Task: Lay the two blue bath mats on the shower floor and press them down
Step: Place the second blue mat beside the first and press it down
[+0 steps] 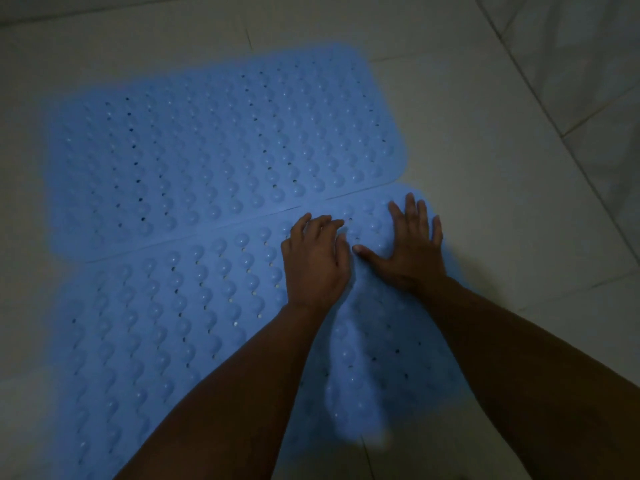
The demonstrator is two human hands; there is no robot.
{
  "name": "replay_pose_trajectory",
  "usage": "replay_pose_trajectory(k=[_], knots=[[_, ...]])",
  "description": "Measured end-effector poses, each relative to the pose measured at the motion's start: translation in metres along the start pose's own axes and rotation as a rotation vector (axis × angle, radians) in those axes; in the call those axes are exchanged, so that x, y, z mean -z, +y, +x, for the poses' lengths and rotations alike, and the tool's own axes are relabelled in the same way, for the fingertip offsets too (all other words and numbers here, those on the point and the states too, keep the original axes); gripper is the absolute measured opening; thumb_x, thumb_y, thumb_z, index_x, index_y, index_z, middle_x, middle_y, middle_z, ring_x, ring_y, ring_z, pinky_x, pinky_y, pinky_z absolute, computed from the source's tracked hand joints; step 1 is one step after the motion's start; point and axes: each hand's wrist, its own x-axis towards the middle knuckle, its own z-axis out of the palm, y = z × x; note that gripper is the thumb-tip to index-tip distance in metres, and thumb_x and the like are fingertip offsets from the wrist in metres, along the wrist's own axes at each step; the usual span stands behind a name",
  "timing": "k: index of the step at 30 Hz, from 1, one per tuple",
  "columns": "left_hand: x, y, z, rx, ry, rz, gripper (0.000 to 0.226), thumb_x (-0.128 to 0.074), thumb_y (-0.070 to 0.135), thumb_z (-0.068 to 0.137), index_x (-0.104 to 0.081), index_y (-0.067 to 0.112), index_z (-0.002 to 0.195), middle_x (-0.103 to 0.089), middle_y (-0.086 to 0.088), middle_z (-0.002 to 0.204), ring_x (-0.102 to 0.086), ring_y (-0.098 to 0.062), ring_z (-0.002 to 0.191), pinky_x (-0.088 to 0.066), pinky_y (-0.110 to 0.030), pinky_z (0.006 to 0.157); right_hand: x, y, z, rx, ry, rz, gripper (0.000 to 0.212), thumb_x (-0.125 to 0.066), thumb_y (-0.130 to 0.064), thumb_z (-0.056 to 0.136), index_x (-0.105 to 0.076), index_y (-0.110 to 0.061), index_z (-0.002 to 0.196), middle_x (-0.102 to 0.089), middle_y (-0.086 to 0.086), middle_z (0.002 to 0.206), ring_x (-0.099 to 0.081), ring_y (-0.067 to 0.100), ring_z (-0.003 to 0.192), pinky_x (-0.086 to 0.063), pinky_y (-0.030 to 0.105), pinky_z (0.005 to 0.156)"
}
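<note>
Two blue bath mats with rounded bumps and small holes lie flat on the tiled shower floor, side by side. The far mat (221,143) overlaps or meets the near mat (166,323) along a slanted seam. Both my hands rest on the near mat's far right corner. My left hand (317,258) lies palm down near the seam, its fingers slightly bent. My right hand (410,244) presses flat with fingers spread, close to the mat's right edge. Neither hand holds anything.
Pale floor tiles (502,168) with grout lines surround the mats. A tiled wall (588,46) rises at the upper right, and another wall edge runs along the top left. The light is dim.
</note>
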Motion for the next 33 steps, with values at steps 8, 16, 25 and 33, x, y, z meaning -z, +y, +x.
replay_pose_trajectory(k=[8, 16, 25, 33], knots=[[0.008, 0.032, 0.001, 0.069, -0.150, 0.059, 0.053, -0.035, 0.046, 0.103, -0.049, 0.025, 0.150, -0.032, -0.008, 0.166, -0.015, -0.034, 0.157, -0.026, -0.056, 0.119, 0.084, 0.006, 0.046, -0.123, -0.410, 0.431, 0.092, -0.051, -0.085, 0.080, -0.048, -0.025, 0.150, -0.038, 0.009, 0.162, -0.036, 0.025, 0.149, -0.026, 0.041, 0.124], [-0.030, 0.062, 0.001, -0.095, -0.330, 0.220, 0.065, -0.030, 0.050, 0.105, -0.024, 0.021, 0.163, -0.006, -0.014, 0.173, 0.008, -0.038, 0.159, -0.001, -0.062, 0.126, 0.079, -0.001, 0.043, -0.049, 0.099, 0.587, 0.042, -0.056, -0.060, 0.094, -0.072, -0.024, 0.110, -0.073, -0.005, 0.116, -0.066, 0.013, 0.111, -0.048, 0.026, 0.093], [-0.080, 0.046, -0.014, -0.165, -0.241, 0.407, 0.081, -0.020, 0.071, 0.102, -0.016, 0.020, 0.165, -0.001, -0.014, 0.173, 0.006, -0.037, 0.159, -0.002, -0.064, 0.125, 0.050, 0.026, 0.052, 0.061, 0.335, 0.589, 0.027, -0.058, -0.041, 0.095, -0.072, -0.018, 0.094, -0.071, -0.001, 0.099, -0.066, 0.021, 0.098, -0.049, 0.029, 0.085], [-0.076, 0.052, -0.009, -0.122, -0.353, 0.446, 0.086, -0.010, 0.076, 0.098, 0.000, 0.025, 0.166, 0.016, -0.011, 0.172, 0.023, -0.035, 0.156, 0.006, -0.063, 0.124, 0.042, 0.033, 0.056, 0.106, 0.382, 0.483, 0.026, -0.055, -0.036, 0.098, -0.071, -0.016, 0.095, -0.070, 0.001, 0.102, -0.064, 0.026, 0.099, -0.047, 0.030, 0.086]])
